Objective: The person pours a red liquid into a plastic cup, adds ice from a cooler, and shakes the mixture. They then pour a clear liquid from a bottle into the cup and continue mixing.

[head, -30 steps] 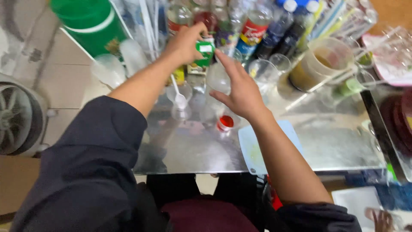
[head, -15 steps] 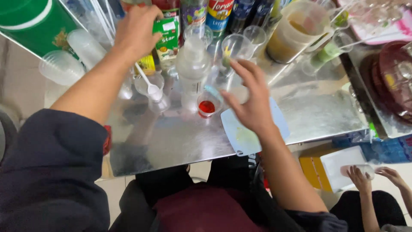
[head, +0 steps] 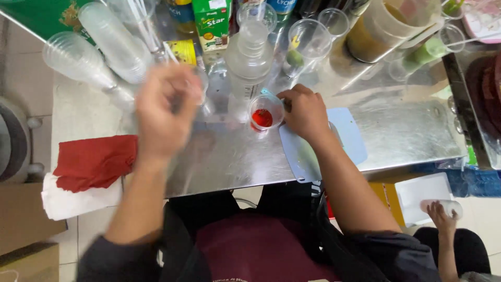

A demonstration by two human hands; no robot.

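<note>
Fingers of the right hand (head: pixel 308 112) pinch the rim of the small cup (head: pixel 265 112) of red liquid, steadying it just right of the clear bottle (head: pixel 249 62); left hand (head: pixel 164 112), left of the bottle, is blurred, grip unclear.

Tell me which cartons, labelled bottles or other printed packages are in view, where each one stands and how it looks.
Green carton: back edge of the metal table, left of the clear plastic bottle; upright box, green with white and yellow print.
Yellow packet: just below and left of the carton; small, yellow.
Labelled bottles: back row, top edge; only blue and yellow label parts show.
</note>
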